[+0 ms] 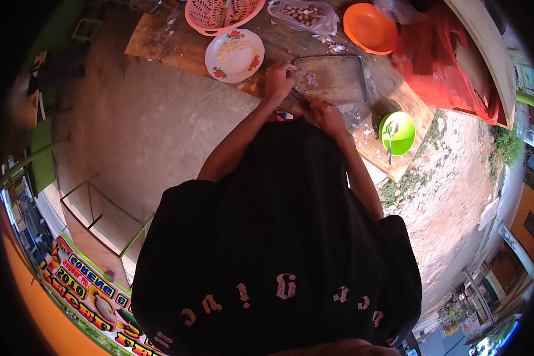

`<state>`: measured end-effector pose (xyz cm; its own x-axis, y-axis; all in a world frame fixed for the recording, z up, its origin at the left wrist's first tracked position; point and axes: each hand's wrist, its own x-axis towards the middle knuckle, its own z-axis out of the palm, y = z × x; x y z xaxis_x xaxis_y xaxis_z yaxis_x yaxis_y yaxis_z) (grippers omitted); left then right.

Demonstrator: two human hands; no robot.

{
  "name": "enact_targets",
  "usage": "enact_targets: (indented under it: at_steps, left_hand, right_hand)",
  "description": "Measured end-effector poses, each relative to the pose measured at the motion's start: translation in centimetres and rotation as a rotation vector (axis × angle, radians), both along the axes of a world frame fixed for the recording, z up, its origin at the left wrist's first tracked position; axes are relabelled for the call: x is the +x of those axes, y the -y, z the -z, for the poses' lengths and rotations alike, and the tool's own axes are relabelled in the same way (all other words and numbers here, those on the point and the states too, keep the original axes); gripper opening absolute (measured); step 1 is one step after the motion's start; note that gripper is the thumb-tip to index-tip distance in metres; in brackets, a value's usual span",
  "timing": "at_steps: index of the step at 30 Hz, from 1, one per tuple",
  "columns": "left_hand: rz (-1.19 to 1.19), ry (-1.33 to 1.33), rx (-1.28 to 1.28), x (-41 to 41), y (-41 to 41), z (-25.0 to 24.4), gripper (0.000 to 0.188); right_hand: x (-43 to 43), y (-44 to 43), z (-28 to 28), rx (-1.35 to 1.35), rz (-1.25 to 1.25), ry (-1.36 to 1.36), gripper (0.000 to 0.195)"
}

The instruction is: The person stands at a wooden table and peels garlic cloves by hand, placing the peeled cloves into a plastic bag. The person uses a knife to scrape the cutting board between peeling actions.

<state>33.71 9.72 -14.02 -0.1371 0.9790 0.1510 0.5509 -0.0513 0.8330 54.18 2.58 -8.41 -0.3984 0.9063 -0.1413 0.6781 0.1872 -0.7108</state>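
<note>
My left hand [279,82] is at the left edge of a wooden cutting board [342,82], its fingers curled. Whether something small is pinched in them I cannot tell. My right hand [327,116] grips a knife at the board's near left corner, its dark blade [298,92] pointing toward my left hand. A small heap of chopped shallot [311,79] lies on the board. To the left, a white floral plate [244,66] holds pale chopped pieces, perhaps garlic [231,51]. Behind the board is a clear plastic bag [331,24] of small shallots [302,15].
On the wooden table [160,38] stand a pink perforated basket [200,20] with utensils, an orange plate [370,27] and a green bowl [398,144] with a spoon [391,133]. Peel scraps [333,46] lie behind the board. A red plastic bag [440,71] hangs at the right.
</note>
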Motion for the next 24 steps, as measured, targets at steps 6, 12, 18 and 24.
enact_targets:
  at_steps: [6,12,18,24]
  left_hand:
    - [0.06,-0.022,0.032,-0.1,0.1,0.1,0.013]
    - [0.138,-0.153,0.093,0.2,0.0,-0.6,0.017]
    - [0.226,-0.208,0.147,1.4,-1.3,-0.1,0.026]
    - [0.307,-0.294,0.124,3.2,-2.2,0.7,0.019]
  right_hand:
    - [1.3,-1.2,0.5,0.08,0.257,0.282,0.032]
    - [2.0,-1.0,0.4,0.076,0.342,0.121,0.033]
    - [2.3,-0.8,3.4,-0.095,0.446,-0.1,0.039]
    - [2.0,-0.6,0.6,-0.26,0.458,-0.192,0.043]
